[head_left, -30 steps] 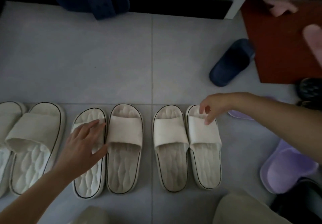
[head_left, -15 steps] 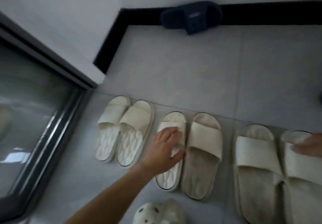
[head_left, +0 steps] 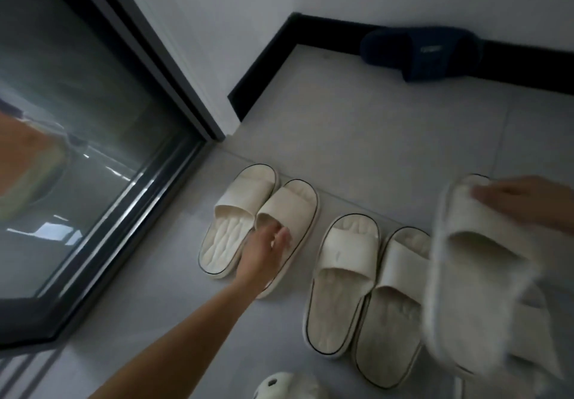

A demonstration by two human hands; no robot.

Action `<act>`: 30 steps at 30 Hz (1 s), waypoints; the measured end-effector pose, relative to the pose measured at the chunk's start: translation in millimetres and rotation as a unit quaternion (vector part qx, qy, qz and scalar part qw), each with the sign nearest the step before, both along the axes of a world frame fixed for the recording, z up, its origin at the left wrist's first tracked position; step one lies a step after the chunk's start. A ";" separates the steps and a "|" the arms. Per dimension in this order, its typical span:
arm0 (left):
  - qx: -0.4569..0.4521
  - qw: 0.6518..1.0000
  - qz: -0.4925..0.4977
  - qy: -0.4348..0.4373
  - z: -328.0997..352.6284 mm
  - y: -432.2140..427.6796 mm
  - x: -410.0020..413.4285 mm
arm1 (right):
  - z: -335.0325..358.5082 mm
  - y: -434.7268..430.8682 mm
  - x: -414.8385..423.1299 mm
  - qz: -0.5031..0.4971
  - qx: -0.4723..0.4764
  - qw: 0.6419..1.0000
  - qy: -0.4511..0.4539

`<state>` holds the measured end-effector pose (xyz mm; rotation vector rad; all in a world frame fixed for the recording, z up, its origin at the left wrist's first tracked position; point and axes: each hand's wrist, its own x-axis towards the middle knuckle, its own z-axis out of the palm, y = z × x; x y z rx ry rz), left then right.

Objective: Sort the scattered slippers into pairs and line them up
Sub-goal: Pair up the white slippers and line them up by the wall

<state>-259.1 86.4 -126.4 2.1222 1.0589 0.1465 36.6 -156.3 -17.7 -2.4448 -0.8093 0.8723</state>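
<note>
Left hand: the left hand [head_left: 265,251] lies on the cream foam slipper with a thin dark line round its edge [head_left: 292,209]. The fingertips sit at the mouth of its wide strap. It is too blurry to tell if the fingers grab the strap or only touch it.
Right hand: the right hand [head_left: 528,204] holds the blurry cream slipper [head_left: 475,262] by its toe end, with the fingers laid over the top. This slipper is up off the floor and tilted.
First pair: the slipper under the left hand touches the cream slipper next to the glass door [head_left: 236,221]. Both toes point at the far wall.
Second pair: the third cream slipper [head_left: 346,255] and the fourth cream slipper [head_left: 400,274] lie side by side, touching, just to the right of the first pair.
Under the held slipper: one more pale slipper [head_left: 534,336] lies on the floor, partly hidden and blurry.
Blue one: a dark blue slipper [head_left: 425,52] rests against the black strip at the bottom of the wall [head_left: 264,66], far from the cream row.
Near edge: a white shoe with round holes [head_left: 285,386] peeks in at the bottom.
Floor: all of it sits on the grey tile floor [head_left: 357,125].
Door: the big glass door with a dark frame [head_left: 77,150] fills the left side.
</note>
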 end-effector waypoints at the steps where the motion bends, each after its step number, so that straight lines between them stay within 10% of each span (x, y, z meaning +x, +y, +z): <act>1: -0.057 0.998 0.038 -0.010 1.1 1.6 11.7 | -0.1 18.9 -7.7 0.011 0.000 1.000 -0.003; 4: -0.165 0.981 0.106 0.004 1.2 13.6 33.2 | -3.8 72.6 -31.6 0.066 0.036 0.997 0.007; 12: 0.023 0.981 0.171 -0.084 51.8 23.8 -38.2 | -28.8 167.4 -60.1 0.088 0.074 0.989 0.092; 30: -0.016 0.912 0.316 -0.262 72.5 83.3 -70.7 | -126.8 245.1 -126.9 0.093 -0.005 0.994 0.056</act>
